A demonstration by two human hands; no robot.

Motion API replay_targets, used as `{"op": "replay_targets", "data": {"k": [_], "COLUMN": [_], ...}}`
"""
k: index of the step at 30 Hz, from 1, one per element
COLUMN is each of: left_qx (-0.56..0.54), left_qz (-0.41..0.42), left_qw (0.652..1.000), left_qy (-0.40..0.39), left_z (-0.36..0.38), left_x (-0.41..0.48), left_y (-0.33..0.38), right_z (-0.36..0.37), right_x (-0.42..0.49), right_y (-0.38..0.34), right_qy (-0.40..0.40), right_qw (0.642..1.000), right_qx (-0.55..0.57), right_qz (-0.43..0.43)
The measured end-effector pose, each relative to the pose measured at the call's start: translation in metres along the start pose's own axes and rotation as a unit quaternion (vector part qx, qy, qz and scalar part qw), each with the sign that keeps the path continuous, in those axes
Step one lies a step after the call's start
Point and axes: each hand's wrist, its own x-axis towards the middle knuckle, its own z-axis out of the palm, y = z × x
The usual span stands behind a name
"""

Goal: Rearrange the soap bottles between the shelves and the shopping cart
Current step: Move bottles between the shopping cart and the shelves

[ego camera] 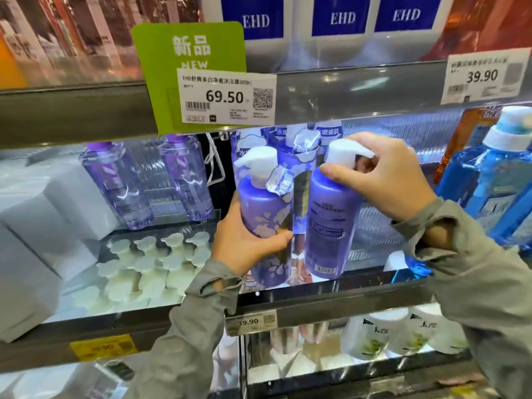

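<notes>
We read both purple soap bottles as full, rigid plastic pump bottles: fairly heavy for their size, stiff enough not to dent, and smooth and glossy, so likely slippery under a loose grip. The pump head is the weak part. We would carry the weight on the body or shoulder and use the neck under the pump only for steadying or a short lift. Our left hand [244,246] is wrapped round the lower body of the flowered bottle [259,203], thumb across its front and fingers behind it, a firm and sensible hold. Our right hand [388,177] is curled round the neck of the plain-backed bottle [328,226], thumb pressed on the shoulder and fingers hooked under the white pump head [344,152]. That grip works but lets the body swing. The two bottles sit side by side, nearly touching, at the front of the middle shelf [345,295], both leaning a little. We cannot tell whether their bases rest on the shelf or are just lifted off it. The shopping cart is not in view.
</notes>
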Motion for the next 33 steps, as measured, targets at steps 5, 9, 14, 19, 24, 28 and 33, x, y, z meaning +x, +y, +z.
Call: {"op": "replay_targets", "data": {"k": [5,9,14,19,24,28,33], "left_qx": [-0.001,0.055,0.150,0.149,0.143,0.134,0.107], "left_qz": [0.002,0.038,0.043,0.058,0.074,0.073,0.078], "left_qw": [1.000,0.997,0.983,0.980,0.977,0.982,0.988], "left_qy": [-0.022,0.032,0.095,0.122,0.136,0.111,0.080], "left_z": [-0.001,-0.004,0.003,-0.001,0.000,-0.005,-0.010], "left_x": [0.000,-0.003,0.002,0.006,0.004,0.011,0.016], "left_y": [0.009,0.030,0.058,0.050,0.046,0.042,0.040], "right_z": [-0.001,-0.005,-0.006,-0.003,-0.016,-0.027,-0.032], "right_x": [0.000,0.002,0.010,0.007,0.008,0.012,0.013], "right_y": [-0.003,-0.009,-0.016,-0.016,-0.008,0.007,0.012], "right_qy": [0.000,0.024,0.047,0.061,0.013,-0.073,-0.122], "right_qw": [1.000,0.998,0.990,0.980,0.993,0.994,0.989], "right_qx": [-0.015,-0.060,-0.131,-0.188,-0.111,-0.059,-0.035], "right_qz": [0.013,-0.005,0.019,-0.031,-0.047,-0.061,-0.070]}}
